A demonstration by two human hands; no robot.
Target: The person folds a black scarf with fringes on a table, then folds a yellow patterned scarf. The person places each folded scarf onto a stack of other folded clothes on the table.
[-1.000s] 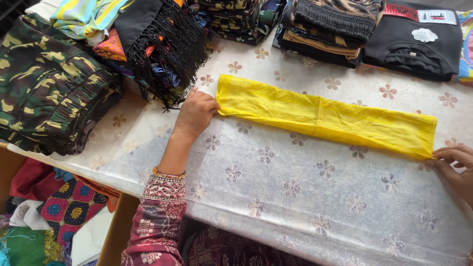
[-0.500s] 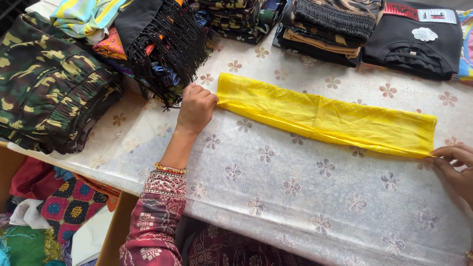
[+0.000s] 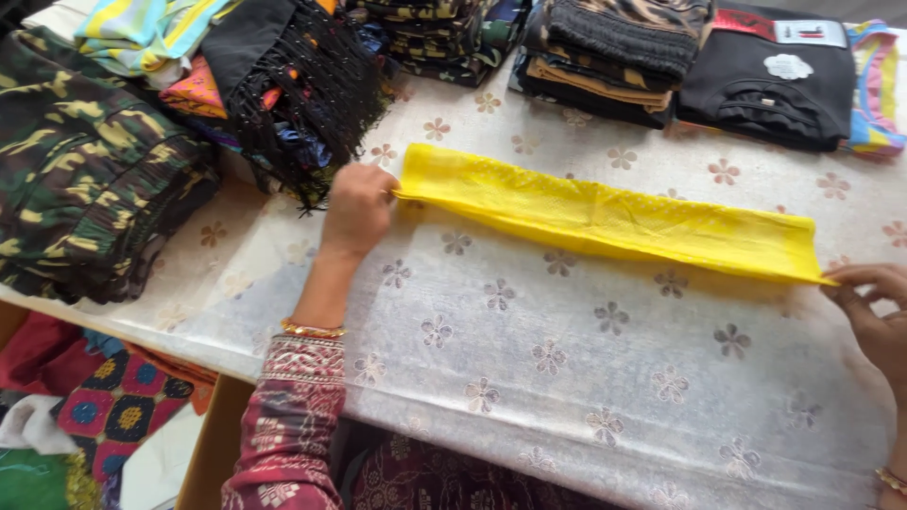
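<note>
Hands hold a long folded yellow cloth [image 3: 605, 219] stretched flat across the table [image 3: 567, 378]. Left hand [image 3: 357, 210] has its grip pinched shut on the cloth's left end; right hand [image 3: 874, 312] pinches the right corner between fingertips. Folded clothes [image 3: 94, 170] lie stacked behind.

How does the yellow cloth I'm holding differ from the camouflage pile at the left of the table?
The yellow cloth is one plain, bright strip, folded long and narrow and lying flat; the camouflage pile is a thick stack, patterned in dark green, brown and tan. The yellow cloth is pinched at its ends by the left hand and the right hand; no hand touches the camouflage pile. Both rest on the flowered tablecloth.
</note>
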